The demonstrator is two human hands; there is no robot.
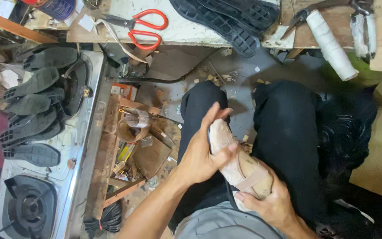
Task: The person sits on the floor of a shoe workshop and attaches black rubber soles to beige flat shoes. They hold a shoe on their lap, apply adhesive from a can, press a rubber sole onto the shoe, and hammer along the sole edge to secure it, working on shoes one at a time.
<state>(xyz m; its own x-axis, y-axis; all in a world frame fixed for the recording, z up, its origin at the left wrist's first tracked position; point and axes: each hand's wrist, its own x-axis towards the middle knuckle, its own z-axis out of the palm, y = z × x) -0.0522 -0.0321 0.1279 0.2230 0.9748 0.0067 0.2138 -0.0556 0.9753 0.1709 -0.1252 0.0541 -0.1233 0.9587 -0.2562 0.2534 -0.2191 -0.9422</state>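
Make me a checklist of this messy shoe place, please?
Surface: white bench top, scuffed, with orange-handled scissors.
Job's things: pale shoe with a tan strap, resting on the lap.
Clutter: black soles stacked on a gas stove; more soles on the bench; white roll; scraps on the floor.
Hands: left hand grips the shoe's front; right hand holds its rear end.
Cables: black coil by the stove.
Surroundings: wooden tray of odds and ends.

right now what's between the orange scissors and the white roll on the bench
In the head view, black shoe soles lie between the orange scissors and the white roll.
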